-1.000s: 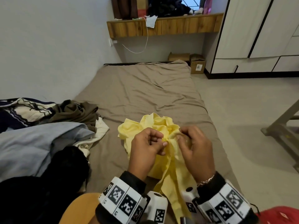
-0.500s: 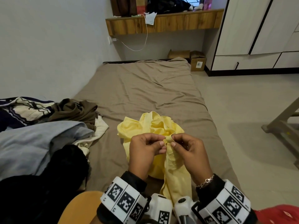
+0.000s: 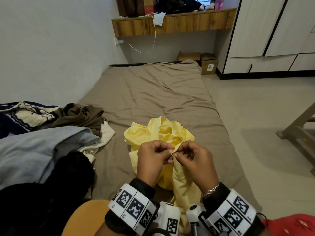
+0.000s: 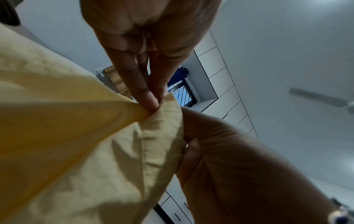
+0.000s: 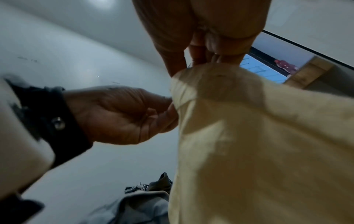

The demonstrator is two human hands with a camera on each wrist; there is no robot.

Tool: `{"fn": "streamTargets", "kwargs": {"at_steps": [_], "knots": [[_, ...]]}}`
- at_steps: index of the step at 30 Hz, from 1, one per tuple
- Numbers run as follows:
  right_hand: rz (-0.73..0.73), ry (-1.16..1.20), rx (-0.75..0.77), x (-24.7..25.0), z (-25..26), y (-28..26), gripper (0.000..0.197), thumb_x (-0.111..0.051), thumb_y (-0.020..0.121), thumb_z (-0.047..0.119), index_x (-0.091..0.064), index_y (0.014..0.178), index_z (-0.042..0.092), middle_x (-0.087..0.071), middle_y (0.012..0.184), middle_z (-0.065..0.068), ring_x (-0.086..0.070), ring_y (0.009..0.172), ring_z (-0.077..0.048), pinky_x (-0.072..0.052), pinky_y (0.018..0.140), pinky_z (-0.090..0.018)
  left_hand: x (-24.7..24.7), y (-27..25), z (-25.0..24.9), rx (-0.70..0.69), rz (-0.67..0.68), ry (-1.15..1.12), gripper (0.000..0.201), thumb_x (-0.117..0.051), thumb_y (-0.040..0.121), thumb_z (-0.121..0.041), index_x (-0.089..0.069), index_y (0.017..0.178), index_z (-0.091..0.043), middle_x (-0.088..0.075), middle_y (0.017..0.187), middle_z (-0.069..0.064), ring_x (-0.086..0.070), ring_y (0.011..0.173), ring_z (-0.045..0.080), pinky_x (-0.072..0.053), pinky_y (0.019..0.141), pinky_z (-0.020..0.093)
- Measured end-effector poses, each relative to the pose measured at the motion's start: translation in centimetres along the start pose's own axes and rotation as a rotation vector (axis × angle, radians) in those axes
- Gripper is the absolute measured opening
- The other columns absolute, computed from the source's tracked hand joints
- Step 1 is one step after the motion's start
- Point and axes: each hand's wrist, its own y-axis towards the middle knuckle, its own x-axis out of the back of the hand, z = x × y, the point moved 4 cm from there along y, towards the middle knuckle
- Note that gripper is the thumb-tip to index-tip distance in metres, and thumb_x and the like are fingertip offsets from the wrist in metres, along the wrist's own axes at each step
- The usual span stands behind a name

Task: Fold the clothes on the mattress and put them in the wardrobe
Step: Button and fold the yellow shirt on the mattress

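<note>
Together, left hand (image 3: 154,157) and right hand (image 3: 196,160) pinch yellow shirt (image 3: 158,133) between them.

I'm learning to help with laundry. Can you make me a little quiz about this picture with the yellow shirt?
1. True or false: both hands pinch the yellow shirt.
2. Where does the pile of other clothes lie: A) on the wooden shelf, B) on the mattress to the person's left, C) inside the wardrobe?
3. Fill in: the wardrobe doors are ____.

Key:
1. True: the left hand and the right hand pinch the same folded edge between fingertips and thumbs.
2. B
3. closed
</note>
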Motion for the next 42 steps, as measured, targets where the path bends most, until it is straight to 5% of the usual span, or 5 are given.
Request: {"fn": "streamTargets", "kwargs": {"at_steps": [9, 22, 34, 39, 42], "knots": [[-0.142, -0.288, 0.286, -0.2, 0.4, -0.5, 0.023, -0.051, 0.078, 0.033, -0.062, 0.077, 0.013, -0.053, 0.073, 0.010, -0.050, 0.061, -0.002, -0.042, 0.057, -0.012, -0.5, -0.3, 0.1, -0.083, -0.026, 0.013, 0.016, -0.066, 0.080, 0.002, -0.065, 0.070, -0.011, -0.066, 0.066, 0.003, -0.063, 0.065, 0.014, -0.055, 0.061, 0.025], [-0.132, -0.101, 0.209, -0.2, -0.5, -0.5, 0.013, -0.063, 0.077, 0.026, -0.065, 0.083, 0.014, -0.062, 0.078, 0.007, -0.059, 0.072, -0.007, -0.045, 0.059, -0.009, -0.4, -0.1, 0.8, -0.024, -0.033, -0.146, 0.024, -0.055, 0.084, 0.010, -0.053, 0.094, -0.012, -0.062, 0.070, 0.004, -0.061, 0.064, 0.010, -0.050, 0.059, 0.018], [-0.164, -0.376, 0.424, -1.2, -0.2, -1.4, 0.017, -0.052, 0.082, 0.020, -0.063, 0.080, 0.007, -0.060, 0.075, -0.001, -0.050, 0.070, -0.009, -0.044, 0.058, -0.019, -0.6, -0.6, 1.4, 0.183, -0.043, -0.090, 0.016, -0.057, 0.089, -0.003, -0.065, 0.075, -0.006, -0.062, 0.059, 0.001, -0.057, 0.054, 0.009, -0.047, 0.050, 0.019], [-0.134, -0.173, 0.297, -0.7, -0.5, -1.0, 0.016, -0.060, 0.079, 0.027, -0.066, 0.086, 0.013, -0.063, 0.079, 0.006, -0.058, 0.075, -0.006, -0.046, 0.062, -0.010, -0.8, -0.6, 1.4, 0.265, -0.011, -0.139, 0.025, -0.050, 0.093, -0.006, -0.063, 0.072, -0.006, -0.061, 0.062, 0.003, -0.055, 0.062, 0.015, -0.044, 0.060, 0.026], [-0.046, 0.050, 0.141, -0.2, -0.8, -0.4, 0.017, -0.063, 0.076, 0.035, -0.067, 0.084, 0.020, -0.068, 0.077, 0.008, -0.065, 0.073, -0.008, -0.054, 0.064, -0.020, -0.8, -0.5, 1.2, 0.228, 0.027, -0.069, 0.027, -0.050, 0.094, -0.009, -0.062, 0.071, -0.010, -0.061, 0.063, 0.001, -0.055, 0.062, 0.012, -0.044, 0.057, 0.022]]}}
